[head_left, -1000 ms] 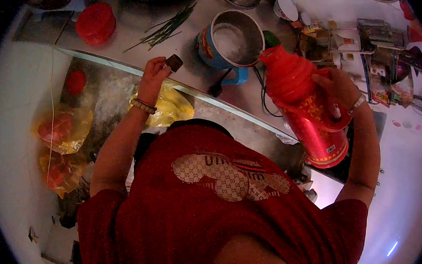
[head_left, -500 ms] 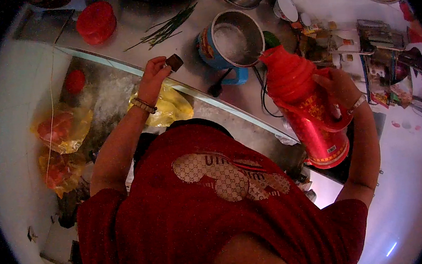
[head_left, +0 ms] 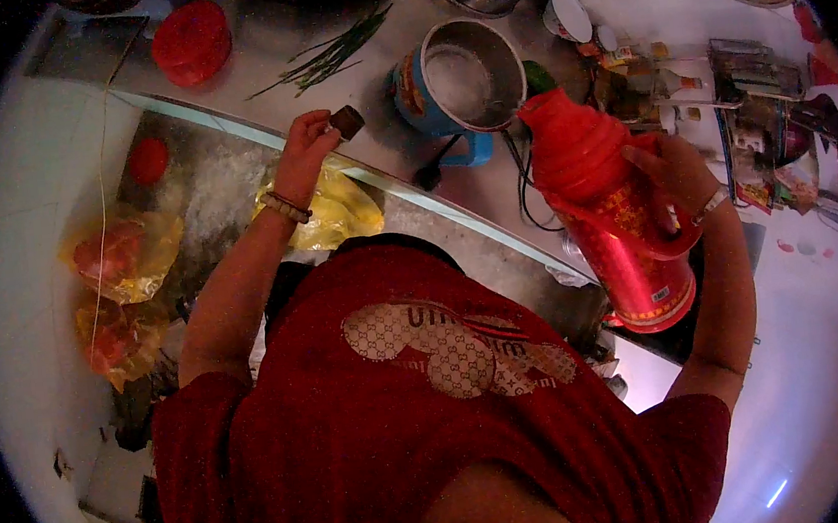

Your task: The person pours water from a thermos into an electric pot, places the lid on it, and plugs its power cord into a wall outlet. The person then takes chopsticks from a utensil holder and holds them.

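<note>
So my right hand has its fingers wrapped round the handle of a big red thermos, tipped over with its mouth right by the rim of the blue pot, which sits between my hands, a bit further out. Left hand's well apart from the right, fingertips pinching a little dark stopper. Some green stalks are lying just beyond that one, fwiw.

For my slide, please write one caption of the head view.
Right hand tilts a shiny red thermos flask at a round blue-sided metal pot; left hand holds a small brown cylinder.
</note>
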